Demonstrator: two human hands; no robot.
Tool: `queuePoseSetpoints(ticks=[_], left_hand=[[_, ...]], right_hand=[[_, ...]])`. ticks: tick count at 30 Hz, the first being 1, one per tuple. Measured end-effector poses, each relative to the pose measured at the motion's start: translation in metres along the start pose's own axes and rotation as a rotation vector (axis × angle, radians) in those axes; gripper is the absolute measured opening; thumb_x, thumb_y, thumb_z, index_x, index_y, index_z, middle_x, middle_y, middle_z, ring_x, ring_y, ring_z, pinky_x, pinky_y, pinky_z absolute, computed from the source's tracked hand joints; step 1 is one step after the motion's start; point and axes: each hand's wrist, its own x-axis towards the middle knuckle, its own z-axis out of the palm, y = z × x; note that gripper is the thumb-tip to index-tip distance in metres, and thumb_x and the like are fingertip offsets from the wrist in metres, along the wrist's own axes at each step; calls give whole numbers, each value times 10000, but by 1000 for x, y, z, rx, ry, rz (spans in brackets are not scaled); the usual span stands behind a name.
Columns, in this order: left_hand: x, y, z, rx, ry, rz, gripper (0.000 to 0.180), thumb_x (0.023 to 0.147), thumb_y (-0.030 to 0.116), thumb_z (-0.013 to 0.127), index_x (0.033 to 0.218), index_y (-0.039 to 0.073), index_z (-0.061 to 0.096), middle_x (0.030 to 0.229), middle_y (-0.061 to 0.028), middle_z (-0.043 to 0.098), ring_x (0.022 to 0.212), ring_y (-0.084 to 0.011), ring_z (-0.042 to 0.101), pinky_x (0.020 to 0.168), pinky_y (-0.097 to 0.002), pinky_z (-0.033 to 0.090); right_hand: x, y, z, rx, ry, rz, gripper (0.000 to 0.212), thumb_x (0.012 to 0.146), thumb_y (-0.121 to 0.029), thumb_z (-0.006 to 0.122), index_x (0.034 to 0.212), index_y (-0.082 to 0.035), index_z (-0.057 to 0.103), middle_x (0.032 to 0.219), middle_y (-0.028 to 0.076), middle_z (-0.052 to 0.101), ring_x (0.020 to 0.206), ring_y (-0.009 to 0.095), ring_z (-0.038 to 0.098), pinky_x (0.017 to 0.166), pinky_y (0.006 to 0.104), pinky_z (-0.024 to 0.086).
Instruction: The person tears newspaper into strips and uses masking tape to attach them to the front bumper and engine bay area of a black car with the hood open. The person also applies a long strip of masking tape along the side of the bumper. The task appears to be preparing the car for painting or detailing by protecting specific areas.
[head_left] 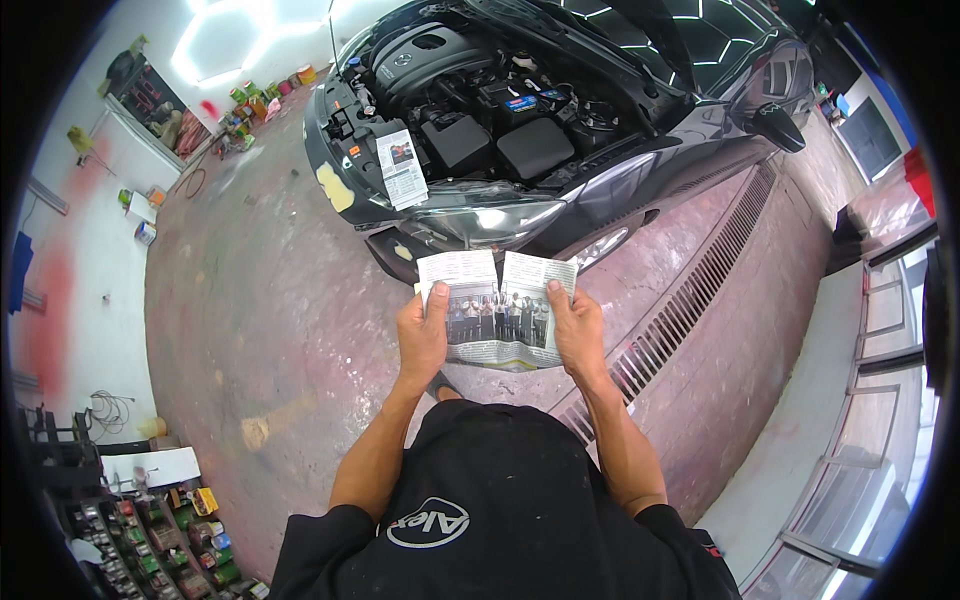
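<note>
A sheet of newspaper [500, 312] with a photo of standing people is stretched between my hands, a tear running down from its top edge. My left hand [424, 328] grips its left side, thumb on top. On the opposite side my right hand [578, 325] pinches the paper the same way; the fingers behind are hidden. Beyond the sheet stands a dark grey car [660, 170] with its hood raised and engine bay [490, 110] exposed. Another piece of newspaper [402, 170] lies over the car's front edge, left of the headlight [500, 222].
A metal floor grate [690, 280] runs diagonally on the right. Shelves of cans and boxes [150, 540] stand at lower left. More cans [245, 105] line the far left wall. Glazed panels [870, 420] border the right side. Pale filler patches [335, 188] mark the bumper.
</note>
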Motion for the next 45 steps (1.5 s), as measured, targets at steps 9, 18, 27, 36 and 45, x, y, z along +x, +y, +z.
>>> queuePoseSetpoints(ticks=[9, 18, 27, 36, 45], left_hand=[[11, 7, -14, -147, -3, -151, 450, 1173, 381, 621, 1239, -35, 778, 1102, -46, 794, 953, -98, 699, 856, -291, 567], [-28, -32, 13, -64, -50, -180, 421, 1174, 340, 622, 1160, -49, 782, 1018, -30, 788, 887, -74, 672, 771, -262, 539], [-40, -35, 47, -137, 8, -319, 355, 1164, 299, 643, 1165, -31, 772, 1014, -32, 782, 894, -76, 672, 780, -264, 542], [-11, -125, 43, -32, 98, -351, 353, 1171, 319, 627, 1040, 3, 715, 934, -22, 733, 829, -79, 622, 751, -296, 535], [128, -171, -85, 247, 685, -205, 382, 1174, 310, 590, 1047, -34, 696, 915, -87, 715, 844, -163, 618, 785, -376, 525]], right_hand=[[-9, -21, -7, -129, -155, 179, 359, 1167, -291, 644, 1251, 37, 761, 1121, 67, 800, 943, 88, 708, 842, 272, 584], [-11, 13, -34, -23, -69, 86, 318, 1166, -249, 643, 1256, 37, 747, 1067, 54, 797, 904, 68, 681, 799, 264, 569], [-12, 22, -69, -162, 72, 15, 337, 1162, -262, 653, 1240, 51, 750, 1048, 48, 785, 868, 74, 669, 770, 275, 562], [11, 74, -62, -150, 79, 89, 373, 1184, -259, 588, 1305, 73, 708, 1110, 103, 793, 962, 116, 686, 849, 324, 569], [182, 107, -8, -572, 370, -27, 333, 1156, -223, 574, 1248, 79, 684, 1062, 251, 783, 936, 335, 759, 843, 452, 570]])
